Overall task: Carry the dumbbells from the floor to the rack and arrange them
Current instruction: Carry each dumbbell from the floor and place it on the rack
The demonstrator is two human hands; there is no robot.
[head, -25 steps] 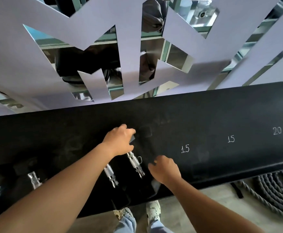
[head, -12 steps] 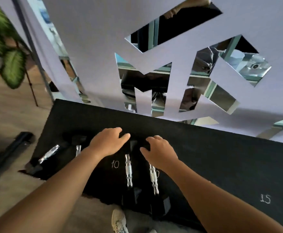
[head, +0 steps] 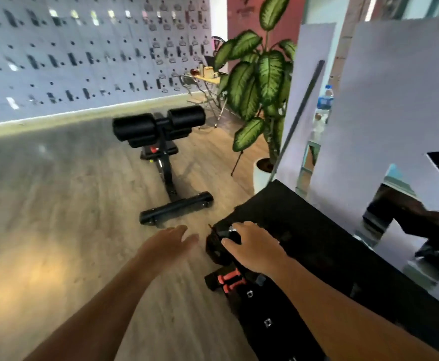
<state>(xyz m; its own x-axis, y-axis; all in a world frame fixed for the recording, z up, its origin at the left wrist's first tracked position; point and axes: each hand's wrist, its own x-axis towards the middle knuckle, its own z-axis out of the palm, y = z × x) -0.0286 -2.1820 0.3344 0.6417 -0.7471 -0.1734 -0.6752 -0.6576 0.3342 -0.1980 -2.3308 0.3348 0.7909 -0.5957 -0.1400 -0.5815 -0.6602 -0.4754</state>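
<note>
Dumbbell at the rack end edge sits under your right hand, fingers curled on it to seat it, while your left hand hangs open, empty.

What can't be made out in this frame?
- Dumbbell at the rack end: the right hand covers its handle, grip unclear.
- Left hand: motion-blurred.
- Rack's weight labels: none legible.
- Orange-handled item below: partly behind the right forearm.
</note>
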